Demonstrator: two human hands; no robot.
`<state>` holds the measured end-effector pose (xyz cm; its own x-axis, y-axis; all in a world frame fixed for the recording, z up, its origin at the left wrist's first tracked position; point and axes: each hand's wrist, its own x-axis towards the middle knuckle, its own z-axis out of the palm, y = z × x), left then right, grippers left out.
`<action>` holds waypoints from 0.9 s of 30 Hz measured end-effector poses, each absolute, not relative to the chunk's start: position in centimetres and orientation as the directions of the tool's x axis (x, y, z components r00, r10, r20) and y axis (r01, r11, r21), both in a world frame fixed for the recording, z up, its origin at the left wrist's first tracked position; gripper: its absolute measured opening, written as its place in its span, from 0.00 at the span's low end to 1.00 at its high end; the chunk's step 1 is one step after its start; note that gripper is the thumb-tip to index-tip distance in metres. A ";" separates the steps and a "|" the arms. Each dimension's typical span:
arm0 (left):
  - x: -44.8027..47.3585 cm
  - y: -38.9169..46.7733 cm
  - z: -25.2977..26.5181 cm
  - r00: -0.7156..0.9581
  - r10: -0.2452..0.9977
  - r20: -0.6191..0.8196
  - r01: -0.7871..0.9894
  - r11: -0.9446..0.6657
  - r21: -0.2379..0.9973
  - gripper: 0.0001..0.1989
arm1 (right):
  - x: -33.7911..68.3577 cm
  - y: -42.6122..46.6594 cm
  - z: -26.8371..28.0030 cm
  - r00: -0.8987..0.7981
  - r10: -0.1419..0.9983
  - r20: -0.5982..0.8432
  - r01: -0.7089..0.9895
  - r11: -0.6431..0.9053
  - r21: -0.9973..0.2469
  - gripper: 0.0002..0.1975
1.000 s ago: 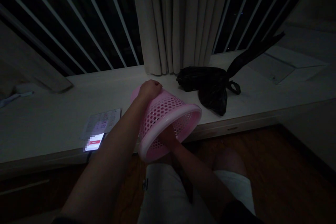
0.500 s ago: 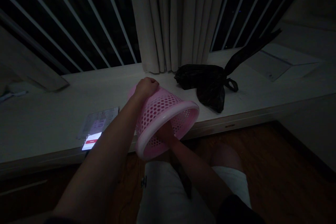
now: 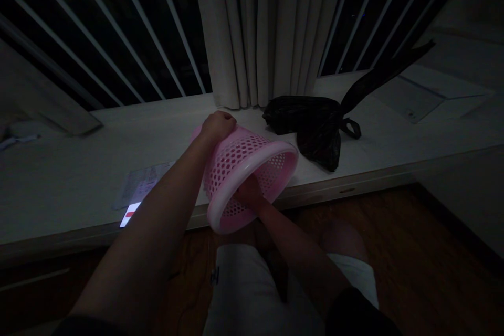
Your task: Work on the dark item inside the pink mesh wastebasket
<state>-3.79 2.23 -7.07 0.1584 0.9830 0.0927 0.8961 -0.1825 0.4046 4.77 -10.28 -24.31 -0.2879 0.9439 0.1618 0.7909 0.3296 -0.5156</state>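
1. Your left hand (image 3: 218, 125) lies against the outer wall of a pink, round plastic basket with honeycomb holes (image 3: 238, 155), close to its base; the fingers are bent over the curve, though how firmly they grip you cannot tell from here.
2. Your right hand (image 3: 249, 191) is inside the basket, wrist past the thick rim; its fingers are in shadow, so their opening, and anything held, cannot be told.
3. The basket lies tilted on its side at the front edge of the pale window ledge (image 3: 378, 152), its long axis slanting from the base, far and left, to the mouth, near and right, facing you.
4. The key relation: your left hand is nearer the base, your right nearer the mouth.
5. To the basket's right, well apart from both your hands, sits a knotted black plastic bag (image 3: 301, 115).
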 end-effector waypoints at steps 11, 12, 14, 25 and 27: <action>-2.9 3.6 -6.8 0.227 0.970 0.089 0.888 -0.244 0.391 0.17 | 3.8 -9.2 -25.4 -0.230 0.953 0.197 0.815 0.299 -0.497 0.16; -2.9 3.7 -6.9 0.234 0.968 0.091 0.884 -0.250 0.394 0.17 | 3.7 -9.2 -25.4 -0.227 0.953 0.202 0.818 0.299 -0.492 0.16; -2.9 4.1 -7.0 0.246 0.965 0.092 0.879 -0.262 0.399 0.16 | 3.7 -9.1 -25.4 -0.223 0.952 0.210 0.824 0.299 -0.482 0.16; -2.8 5.6 -7.0 0.307 0.950 0.060 0.857 -0.304 0.417 0.15 | 3.4 -7.7 -26.3 -0.235 0.939 0.250 0.856 0.322 -0.405 0.16; -2.9 6.0 -6.9 0.306 0.951 0.054 0.853 -0.299 0.427 0.15 | 3.2 -7.5 -26.4 -0.234 0.936 0.263 0.861 0.325 -0.391 0.16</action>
<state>-2.91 5.96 -6.89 0.3060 0.9505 0.0538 0.8533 -0.2989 0.4274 3.18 -7.51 -26.40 -0.2343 0.9359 0.2629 0.8607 0.3255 -0.3914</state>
